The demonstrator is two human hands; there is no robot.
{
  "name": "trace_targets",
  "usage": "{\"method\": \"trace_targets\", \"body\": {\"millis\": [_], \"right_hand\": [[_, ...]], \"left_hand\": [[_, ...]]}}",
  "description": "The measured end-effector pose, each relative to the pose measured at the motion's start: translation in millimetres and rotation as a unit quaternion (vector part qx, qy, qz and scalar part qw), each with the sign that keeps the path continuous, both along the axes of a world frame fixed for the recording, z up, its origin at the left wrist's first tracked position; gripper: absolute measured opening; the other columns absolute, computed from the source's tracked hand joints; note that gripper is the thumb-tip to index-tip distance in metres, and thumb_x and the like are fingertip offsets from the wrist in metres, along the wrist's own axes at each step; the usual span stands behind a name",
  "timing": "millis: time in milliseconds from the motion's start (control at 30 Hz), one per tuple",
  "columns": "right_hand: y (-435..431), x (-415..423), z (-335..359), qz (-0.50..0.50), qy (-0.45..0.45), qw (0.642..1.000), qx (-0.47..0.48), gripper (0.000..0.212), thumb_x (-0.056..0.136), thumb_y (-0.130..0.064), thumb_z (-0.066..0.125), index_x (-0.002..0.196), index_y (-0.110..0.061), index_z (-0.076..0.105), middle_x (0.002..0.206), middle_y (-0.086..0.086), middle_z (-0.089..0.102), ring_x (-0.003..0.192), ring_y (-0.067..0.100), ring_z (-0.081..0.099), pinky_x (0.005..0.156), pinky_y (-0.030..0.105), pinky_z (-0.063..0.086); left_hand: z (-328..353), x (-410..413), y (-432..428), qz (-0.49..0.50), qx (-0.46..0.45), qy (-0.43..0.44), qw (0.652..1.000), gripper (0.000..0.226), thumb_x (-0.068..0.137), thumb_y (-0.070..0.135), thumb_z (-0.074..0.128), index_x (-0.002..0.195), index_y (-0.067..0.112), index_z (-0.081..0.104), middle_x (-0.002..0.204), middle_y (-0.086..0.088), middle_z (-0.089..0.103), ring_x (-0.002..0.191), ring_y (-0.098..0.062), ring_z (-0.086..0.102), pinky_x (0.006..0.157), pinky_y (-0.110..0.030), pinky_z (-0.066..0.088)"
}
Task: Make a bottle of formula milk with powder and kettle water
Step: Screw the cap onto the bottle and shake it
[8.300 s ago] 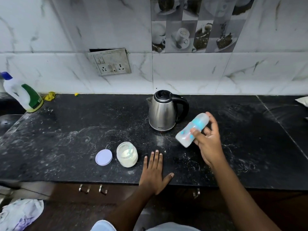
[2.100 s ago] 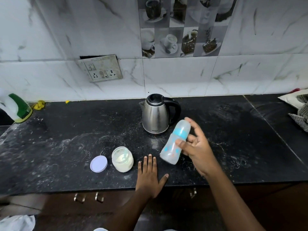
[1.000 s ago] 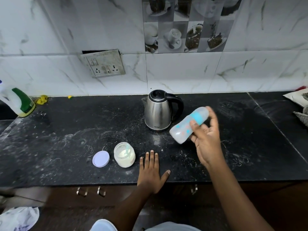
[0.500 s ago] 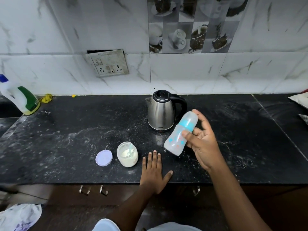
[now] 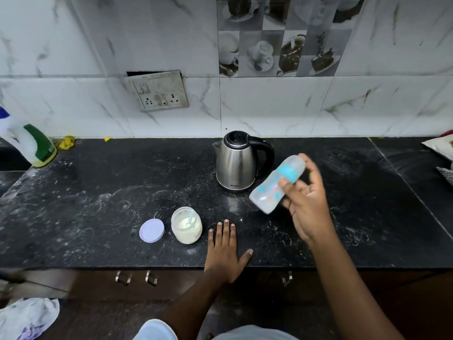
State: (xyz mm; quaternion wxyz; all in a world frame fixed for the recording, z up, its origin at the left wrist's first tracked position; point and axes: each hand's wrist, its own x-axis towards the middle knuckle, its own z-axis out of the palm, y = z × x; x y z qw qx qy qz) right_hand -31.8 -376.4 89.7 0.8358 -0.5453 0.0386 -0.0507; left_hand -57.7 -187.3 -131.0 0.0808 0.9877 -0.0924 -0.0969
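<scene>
Black speckled counter under a marble-tile wall; right hand grips the baby bottle mid-body, held tilted above the counter, capped end up and away, bottle blurred; left hand lies flat and empty, palm down at the counter's front edge; open powder jar just left of it, purple lid further left; steel kettle beyond both hands, just left of the bottle.
</scene>
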Motion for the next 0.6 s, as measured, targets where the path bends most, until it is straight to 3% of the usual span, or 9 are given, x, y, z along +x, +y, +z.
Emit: {"method": "trace_targets", "body": {"millis": [100,233,367,467,600], "right_hand": [[-3,3,-2,-0.033,0.0,0.999,0.014,0.073,0.092,-0.002,0.071,0.151,-0.034,0.043,0.129,0.011,0.071,0.122,0.029,0.069,0.094,0.05,0.059],[7,-7,-12,0.068,0.012,0.996,-0.064,0.074,0.089,0.0,0.074,0.147,-0.036,0.048,0.123,0.011,0.075,0.119,0.033,0.071,0.092,0.05,0.061],[2,-1,-1,-0.025,-0.012,1.0,0.011,0.079,0.083,-0.012,0.078,0.151,-0.033,0.044,0.13,0.013,0.071,0.12,0.028,0.07,0.095,0.051,0.059],[3,3,0,-0.061,-0.017,0.998,0.022,0.075,0.091,-0.006,0.073,0.153,-0.034,0.04,0.134,0.012,0.068,0.121,0.025,0.069,0.097,0.053,0.058],[7,-7,-7,0.085,0.001,0.993,-0.081,0.077,0.082,-0.008,0.078,0.147,-0.037,0.048,0.122,0.012,0.074,0.112,0.028,0.073,0.095,0.054,0.059]], "left_hand": [[1,0,0,0.001,0.006,0.0,1.0,0.11,0.088,0.083,-0.011,0.168,0.009,-0.007,0.178,-0.014,-0.014,0.163,-0.032,-0.019,0.128,-0.055,-0.016],[2,1,0,0.003,0.017,0.008,1.0,0.102,0.098,0.08,0.007,0.168,0.008,-0.006,0.177,-0.015,-0.013,0.163,-0.032,-0.019,0.128,-0.055,-0.016],[2,0,0,-0.004,0.01,0.005,1.0,0.107,0.091,0.083,-0.007,0.168,0.009,-0.005,0.177,-0.014,-0.013,0.163,-0.032,-0.018,0.127,-0.054,-0.016],[-1,0,1,0.001,-0.009,-0.011,1.0,0.112,0.089,0.085,-0.009,0.169,0.008,0.002,0.178,-0.015,-0.005,0.164,-0.033,-0.013,0.128,-0.054,-0.014],[0,-1,0,-0.002,0.004,0.001,1.0,0.114,0.085,0.085,-0.013,0.169,0.008,-0.004,0.178,-0.015,-0.01,0.164,-0.032,-0.017,0.128,-0.054,-0.016]]}}
